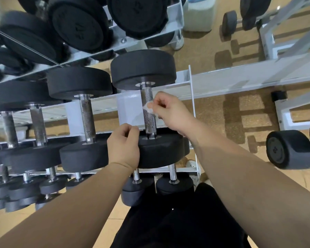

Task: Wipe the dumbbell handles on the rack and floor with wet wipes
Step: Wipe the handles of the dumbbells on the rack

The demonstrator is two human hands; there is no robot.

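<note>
- The knurled steel handle point(150, 123) of the rightmost black round-headed dumbbell point(143, 68) lies on a tier of the white metal rack point(192, 83). Its long axis runs straight away from you.
- A small crumpled white wet wipe point(148, 108) touches the handle's right side, about midway along.
- Your right grip point(169, 112) is clamped on the wipe in a pinch and meets the handle from the right. Wiping strokes would likely run along the axis, away and back.
- Your left grip point(123, 144) sits just left of the handle's near end, fingers curled. Whether it holds anything cannot be told.
- The right grip is nearer the handle's middle.
</note>
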